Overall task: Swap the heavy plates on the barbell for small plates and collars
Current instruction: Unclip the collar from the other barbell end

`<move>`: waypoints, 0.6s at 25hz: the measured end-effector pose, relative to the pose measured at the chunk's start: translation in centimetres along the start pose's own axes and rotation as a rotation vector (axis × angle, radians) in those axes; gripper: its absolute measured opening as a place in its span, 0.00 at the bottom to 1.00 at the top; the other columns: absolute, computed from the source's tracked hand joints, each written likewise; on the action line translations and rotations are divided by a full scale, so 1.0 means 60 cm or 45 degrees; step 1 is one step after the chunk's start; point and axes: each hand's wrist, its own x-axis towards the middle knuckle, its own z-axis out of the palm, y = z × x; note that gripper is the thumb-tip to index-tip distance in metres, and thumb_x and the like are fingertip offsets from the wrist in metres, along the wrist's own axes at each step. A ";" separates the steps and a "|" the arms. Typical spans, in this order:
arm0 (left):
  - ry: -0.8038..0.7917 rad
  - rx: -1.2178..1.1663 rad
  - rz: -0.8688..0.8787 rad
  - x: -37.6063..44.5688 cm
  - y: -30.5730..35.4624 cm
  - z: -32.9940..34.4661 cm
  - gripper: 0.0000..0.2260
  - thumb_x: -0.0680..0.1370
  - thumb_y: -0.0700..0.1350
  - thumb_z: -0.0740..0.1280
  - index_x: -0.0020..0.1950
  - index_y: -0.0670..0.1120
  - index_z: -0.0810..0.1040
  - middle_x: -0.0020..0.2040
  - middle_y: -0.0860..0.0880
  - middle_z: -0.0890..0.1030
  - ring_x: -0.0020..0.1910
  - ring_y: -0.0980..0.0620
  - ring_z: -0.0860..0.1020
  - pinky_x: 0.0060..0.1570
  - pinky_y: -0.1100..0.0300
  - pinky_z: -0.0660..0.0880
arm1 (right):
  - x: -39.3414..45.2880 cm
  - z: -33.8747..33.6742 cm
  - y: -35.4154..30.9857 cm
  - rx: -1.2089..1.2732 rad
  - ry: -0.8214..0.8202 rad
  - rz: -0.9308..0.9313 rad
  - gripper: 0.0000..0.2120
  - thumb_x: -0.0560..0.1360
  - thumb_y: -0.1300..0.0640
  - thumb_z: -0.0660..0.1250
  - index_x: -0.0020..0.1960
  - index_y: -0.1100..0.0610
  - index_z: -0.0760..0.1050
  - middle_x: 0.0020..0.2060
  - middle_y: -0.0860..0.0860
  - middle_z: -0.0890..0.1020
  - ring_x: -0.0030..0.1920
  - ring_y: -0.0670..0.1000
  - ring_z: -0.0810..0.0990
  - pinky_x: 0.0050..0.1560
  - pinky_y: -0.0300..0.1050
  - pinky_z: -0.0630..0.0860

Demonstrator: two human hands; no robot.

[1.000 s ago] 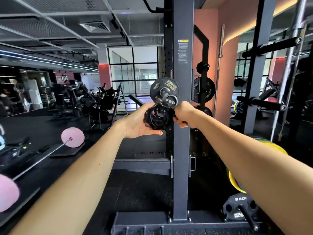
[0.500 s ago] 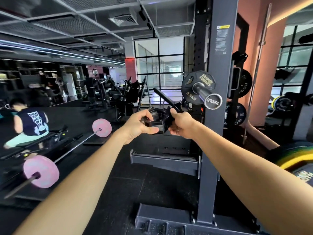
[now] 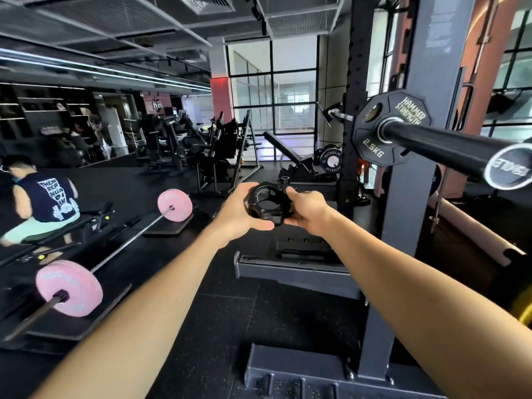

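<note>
A black clamp collar is held out in front of me at chest height, its ring open toward the camera. My left hand grips its left side with the thumb underneath. My right hand pinches its right side at the lever. Up to the right, the barbell sleeve points toward me, ending in a round cap. A small black 2.5 kg plate sits far back on that sleeve, against the rack. The collar is below and left of the sleeve, apart from it.
The grey rack upright and its base stand just right of my arms. A barbell with pink plates lies on the floor at left. A person sits on a bench far left. Machines fill the back.
The view has swung left and closer to the rack, so the sleeve end now looms at upper right. Both hands keep hold of the collar, now below and left of the sleeve.
</note>
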 end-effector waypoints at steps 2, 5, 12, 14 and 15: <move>-0.028 0.015 -0.021 0.036 -0.038 0.000 0.40 0.59 0.38 0.82 0.65 0.56 0.68 0.59 0.58 0.77 0.60 0.54 0.76 0.63 0.52 0.74 | 0.041 0.009 0.019 -0.054 -0.003 0.040 0.17 0.79 0.53 0.65 0.61 0.65 0.74 0.55 0.60 0.81 0.47 0.57 0.82 0.29 0.43 0.77; -0.034 0.030 -0.039 0.094 -0.102 0.014 0.40 0.56 0.40 0.83 0.62 0.61 0.70 0.58 0.58 0.79 0.59 0.54 0.77 0.61 0.50 0.76 | 0.113 0.011 0.049 -0.125 0.026 0.097 0.17 0.79 0.54 0.66 0.60 0.66 0.74 0.53 0.61 0.81 0.44 0.57 0.82 0.30 0.43 0.78; -0.038 0.121 -0.171 0.239 -0.255 0.067 0.41 0.58 0.39 0.82 0.66 0.59 0.71 0.58 0.57 0.80 0.60 0.53 0.77 0.61 0.56 0.74 | 0.327 0.007 0.147 -0.383 0.080 0.216 0.14 0.76 0.53 0.69 0.54 0.63 0.77 0.45 0.57 0.82 0.35 0.52 0.80 0.27 0.41 0.74; -0.070 0.150 -0.215 0.284 -0.309 0.091 0.41 0.58 0.39 0.82 0.67 0.57 0.71 0.59 0.56 0.80 0.60 0.52 0.76 0.59 0.58 0.74 | 0.398 0.004 0.191 -0.426 0.087 0.281 0.15 0.76 0.53 0.70 0.55 0.64 0.77 0.48 0.58 0.82 0.39 0.54 0.82 0.28 0.42 0.75; -0.092 0.171 -0.239 0.305 -0.337 0.105 0.42 0.58 0.40 0.83 0.68 0.57 0.70 0.60 0.56 0.80 0.60 0.52 0.76 0.59 0.57 0.74 | 0.435 0.001 0.216 -0.426 0.105 0.312 0.16 0.75 0.53 0.71 0.55 0.65 0.76 0.49 0.59 0.83 0.43 0.57 0.83 0.30 0.43 0.77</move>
